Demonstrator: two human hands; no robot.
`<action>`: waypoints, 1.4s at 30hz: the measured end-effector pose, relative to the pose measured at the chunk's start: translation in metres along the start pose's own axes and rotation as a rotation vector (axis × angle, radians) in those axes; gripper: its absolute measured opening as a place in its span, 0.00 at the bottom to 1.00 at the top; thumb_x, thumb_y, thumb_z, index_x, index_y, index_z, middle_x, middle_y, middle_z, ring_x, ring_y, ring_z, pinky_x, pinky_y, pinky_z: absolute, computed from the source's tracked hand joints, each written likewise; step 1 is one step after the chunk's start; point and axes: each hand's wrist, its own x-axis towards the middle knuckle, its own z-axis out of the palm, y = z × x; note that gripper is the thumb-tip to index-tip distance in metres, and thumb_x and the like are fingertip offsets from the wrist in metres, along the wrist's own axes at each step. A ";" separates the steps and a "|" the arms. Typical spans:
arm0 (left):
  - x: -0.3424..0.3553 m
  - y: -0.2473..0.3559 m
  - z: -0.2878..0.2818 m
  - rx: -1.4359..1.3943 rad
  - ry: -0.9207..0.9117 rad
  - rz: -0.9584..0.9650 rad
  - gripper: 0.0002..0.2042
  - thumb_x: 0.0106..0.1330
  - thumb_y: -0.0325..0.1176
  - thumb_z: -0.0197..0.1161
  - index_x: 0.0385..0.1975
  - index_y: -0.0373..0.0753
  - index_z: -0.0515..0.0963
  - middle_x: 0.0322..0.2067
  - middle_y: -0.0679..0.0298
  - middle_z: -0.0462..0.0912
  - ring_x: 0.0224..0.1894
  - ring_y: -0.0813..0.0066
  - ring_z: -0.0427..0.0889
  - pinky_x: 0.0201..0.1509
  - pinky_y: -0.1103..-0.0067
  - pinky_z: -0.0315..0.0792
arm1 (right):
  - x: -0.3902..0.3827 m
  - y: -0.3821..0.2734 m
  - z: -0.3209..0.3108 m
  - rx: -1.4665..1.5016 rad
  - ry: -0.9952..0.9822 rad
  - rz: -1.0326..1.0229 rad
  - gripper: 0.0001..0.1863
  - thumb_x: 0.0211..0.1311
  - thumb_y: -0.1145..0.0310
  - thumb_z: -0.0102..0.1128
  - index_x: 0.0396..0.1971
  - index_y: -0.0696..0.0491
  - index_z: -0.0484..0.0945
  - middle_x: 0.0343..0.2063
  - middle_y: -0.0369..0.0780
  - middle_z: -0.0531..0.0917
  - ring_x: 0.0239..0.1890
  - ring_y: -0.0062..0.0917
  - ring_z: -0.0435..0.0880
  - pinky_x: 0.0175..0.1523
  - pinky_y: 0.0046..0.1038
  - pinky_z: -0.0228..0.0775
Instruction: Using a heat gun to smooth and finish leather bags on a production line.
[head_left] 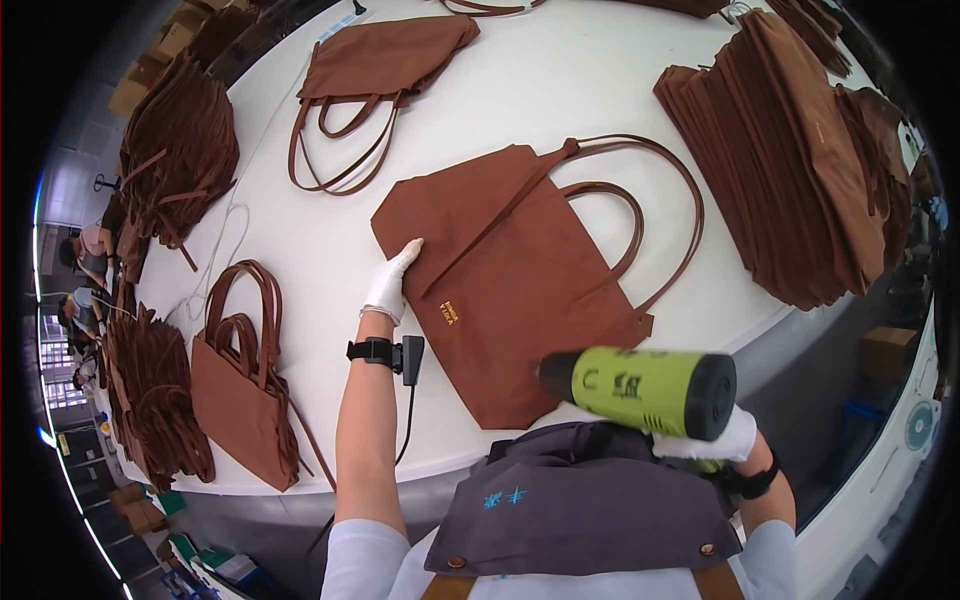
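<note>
A flat brown tote bag [500, 300] with long straps and small gold lettering lies in the middle of the white table [560, 90]. My left hand [393, 273], in a white glove, grips its left edge, thumb on top and fingers largely hidden. A black strap with a small device circles that wrist. My right hand [720, 435], also gloved, is closed on the handle of a green heat gun [640, 390] with a black nozzle, which points left over the bag's lower part.
More brown bags lie at the upper middle [375, 55] and left [240, 400]. A tall stack [760, 180] fills the right; piles [175, 150] line the left edge. A white cord [215, 255] crosses the table. Two or more people [90, 245] work at far left. Boxes [885, 350] stand off the right edge.
</note>
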 end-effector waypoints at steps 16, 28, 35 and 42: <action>-0.006 0.006 0.003 -0.029 -0.040 -0.054 0.19 0.63 0.37 0.67 0.52 0.36 0.77 0.49 0.61 0.81 0.51 0.70 0.80 0.56 0.74 0.74 | -0.067 0.051 0.052 -0.118 0.121 -0.097 0.35 0.45 0.71 0.73 0.58 0.56 0.71 0.55 0.42 0.77 0.57 0.30 0.75 0.64 0.31 0.65; -0.018 -0.003 0.004 -0.283 -0.288 0.042 0.16 0.65 0.28 0.64 0.50 0.31 0.76 0.50 0.56 0.80 0.50 0.64 0.81 0.58 0.71 0.76 | 0.015 -0.036 0.077 0.672 0.342 -0.055 0.18 0.50 0.83 0.65 0.44 0.57 0.77 0.33 0.37 0.81 0.28 0.19 0.79 0.34 0.22 0.73; -0.068 0.018 0.025 0.123 -0.225 0.377 0.17 0.62 0.28 0.68 0.47 0.26 0.78 0.46 0.56 0.83 0.46 0.71 0.81 0.54 0.75 0.76 | 0.000 -0.021 0.066 0.675 0.617 -0.094 0.24 0.49 0.83 0.67 0.50 0.60 0.73 0.34 0.43 0.82 0.28 0.25 0.82 0.31 0.25 0.76; -0.137 0.037 0.023 0.434 -0.267 0.788 0.16 0.60 0.23 0.66 0.49 0.33 0.77 0.38 0.61 0.85 0.39 0.71 0.83 0.47 0.75 0.76 | -0.059 -0.053 0.042 0.674 0.557 -0.413 0.28 0.40 0.80 0.70 0.46 0.66 0.73 0.30 0.49 0.80 0.22 0.31 0.80 0.25 0.26 0.70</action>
